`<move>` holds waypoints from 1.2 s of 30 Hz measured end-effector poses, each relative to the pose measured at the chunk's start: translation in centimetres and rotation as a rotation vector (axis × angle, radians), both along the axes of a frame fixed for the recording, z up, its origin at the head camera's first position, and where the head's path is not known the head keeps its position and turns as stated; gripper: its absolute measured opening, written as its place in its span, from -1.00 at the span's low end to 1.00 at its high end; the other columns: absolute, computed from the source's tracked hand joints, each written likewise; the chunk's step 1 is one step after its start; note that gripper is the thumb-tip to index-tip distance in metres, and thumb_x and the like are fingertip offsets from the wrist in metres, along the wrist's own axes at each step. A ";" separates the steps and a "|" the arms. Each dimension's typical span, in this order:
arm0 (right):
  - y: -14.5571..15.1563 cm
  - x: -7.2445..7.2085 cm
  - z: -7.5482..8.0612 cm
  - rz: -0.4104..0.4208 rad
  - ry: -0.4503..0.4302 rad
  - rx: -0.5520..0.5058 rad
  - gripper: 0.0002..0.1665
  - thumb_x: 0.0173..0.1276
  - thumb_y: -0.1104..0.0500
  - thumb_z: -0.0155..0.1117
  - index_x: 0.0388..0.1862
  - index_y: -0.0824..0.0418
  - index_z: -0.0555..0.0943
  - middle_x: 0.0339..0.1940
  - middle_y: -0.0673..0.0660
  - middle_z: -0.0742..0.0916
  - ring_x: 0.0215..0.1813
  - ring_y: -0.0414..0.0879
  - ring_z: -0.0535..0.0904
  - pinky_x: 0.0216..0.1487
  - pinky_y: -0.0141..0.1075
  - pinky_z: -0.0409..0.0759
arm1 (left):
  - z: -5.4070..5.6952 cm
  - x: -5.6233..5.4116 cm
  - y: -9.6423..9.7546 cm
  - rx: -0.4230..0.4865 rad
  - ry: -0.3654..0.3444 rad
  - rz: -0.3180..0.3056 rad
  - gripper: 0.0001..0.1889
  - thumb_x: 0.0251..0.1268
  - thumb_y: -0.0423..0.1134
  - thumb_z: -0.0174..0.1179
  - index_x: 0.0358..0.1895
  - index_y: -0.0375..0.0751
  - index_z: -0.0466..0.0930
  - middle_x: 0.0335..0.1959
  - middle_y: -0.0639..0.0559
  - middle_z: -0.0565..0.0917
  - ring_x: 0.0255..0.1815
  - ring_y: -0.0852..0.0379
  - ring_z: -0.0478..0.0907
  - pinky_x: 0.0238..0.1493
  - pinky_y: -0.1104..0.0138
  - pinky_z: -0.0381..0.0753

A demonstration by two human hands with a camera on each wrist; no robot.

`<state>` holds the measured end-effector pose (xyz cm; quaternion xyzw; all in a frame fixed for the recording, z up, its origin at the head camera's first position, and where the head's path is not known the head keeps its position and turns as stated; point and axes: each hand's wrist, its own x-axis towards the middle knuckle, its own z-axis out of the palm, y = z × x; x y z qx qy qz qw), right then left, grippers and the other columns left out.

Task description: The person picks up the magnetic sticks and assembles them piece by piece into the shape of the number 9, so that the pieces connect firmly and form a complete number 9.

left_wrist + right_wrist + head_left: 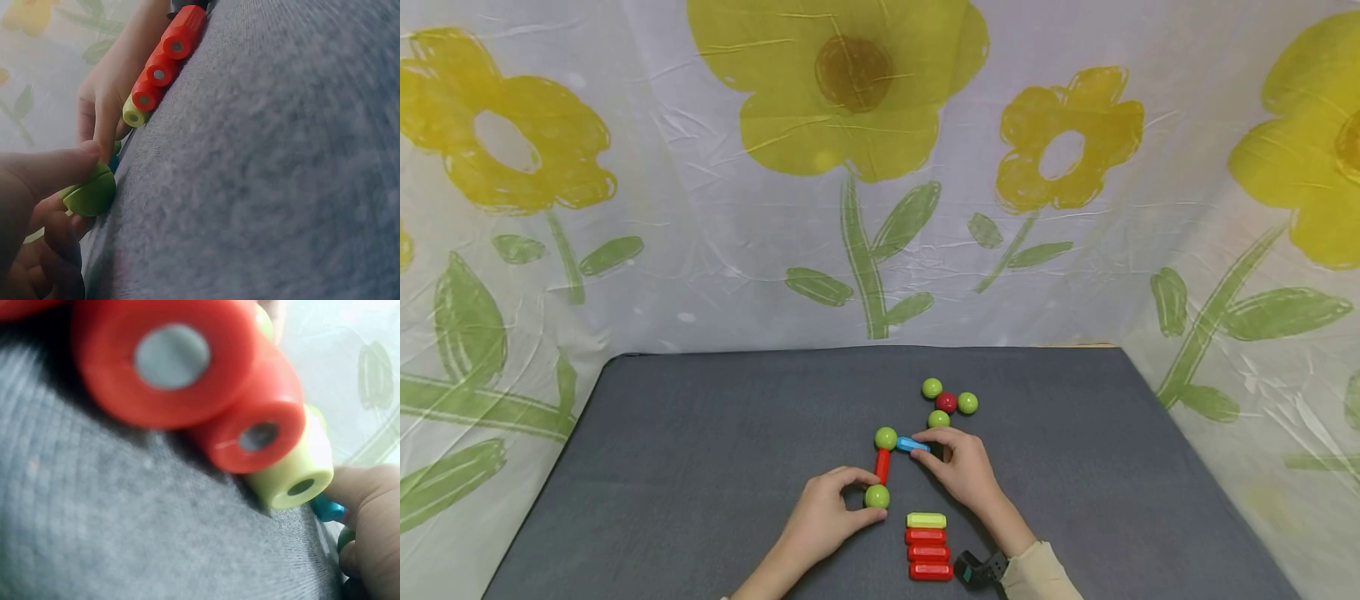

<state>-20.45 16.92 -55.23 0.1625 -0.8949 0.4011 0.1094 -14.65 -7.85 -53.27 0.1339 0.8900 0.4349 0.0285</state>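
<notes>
My left hand (pixel 827 512) pinches a green ball (pixel 877 497) between thumb and forefinger, low on the table. From that ball a red magnetic rod (pixel 882 467) runs away from me to a second green ball (pixel 886 438). Thumb and fingertips of my right hand (pixel 964 468) grip a blue magnetic rod (pixel 913 445) by its right end. Its left end meets the second green ball. In the left wrist view the pinched green ball (pixel 94 194) shows a seam around it. The right wrist view shows the blue rod (pixel 328 508) partly hidden behind a yellow-green rod.
Nearer me lie a yellow-green rod (pixel 927 521) and several red rods (pixel 928 553), side by side, with metal discs in their ends. Beyond my right hand a red ball (pixel 947 403) sits among green balls (pixel 967 403). A black wrist device (pixel 981 570) is by my right sleeve.
</notes>
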 end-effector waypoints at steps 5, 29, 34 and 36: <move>0.0 0.0 0.0 0.001 0.001 -0.003 -0.77 0.30 0.13 0.63 -0.07 -0.02 0.87 -0.11 -0.07 0.85 -0.66 -0.36 0.31 -0.58 -0.44 0.32 | 0.1 -0.1 -0.1 0.007 -0.012 -0.010 -0.60 0.07 0.02 0.67 -0.02 0.07 0.81 -0.09 0.25 0.77 -0.02 0.16 0.73 0.01 0.17 0.68; 0.0 0.1 0.2 0.006 0.004 -0.003 -0.77 0.29 0.13 0.64 -0.08 0.00 0.86 -0.14 -0.06 0.85 -0.65 -0.37 0.31 -0.58 -0.44 0.34 | 1.3 -4.3 0.4 0.016 -0.075 0.110 -0.75 0.25 -0.01 0.55 -0.16 -0.08 0.86 -0.32 0.17 0.82 -0.29 0.19 0.72 -0.18 0.14 0.70; 0.0 0.2 0.2 0.006 -0.004 -0.004 -0.78 0.30 0.13 0.63 -0.07 0.00 0.86 -0.14 -0.06 0.85 -0.66 -0.37 0.30 -0.58 -0.44 0.34 | 1.5 -4.7 1.0 0.003 -0.141 0.133 -0.71 0.22 0.00 0.56 -0.19 -0.13 0.85 -0.39 0.12 0.82 -0.40 0.23 0.70 -0.34 0.24 0.65; -0.1 0.2 0.2 0.005 -0.005 -0.004 -0.78 0.30 0.13 0.63 -0.07 0.00 0.86 -0.14 -0.06 0.85 -0.66 -0.36 0.30 -0.58 -0.44 0.33 | 1.6 -4.7 1.1 0.010 -0.153 0.132 -0.71 0.22 0.00 0.57 -0.20 -0.15 0.85 -0.40 0.11 0.81 -0.42 0.24 0.68 -0.38 0.26 0.63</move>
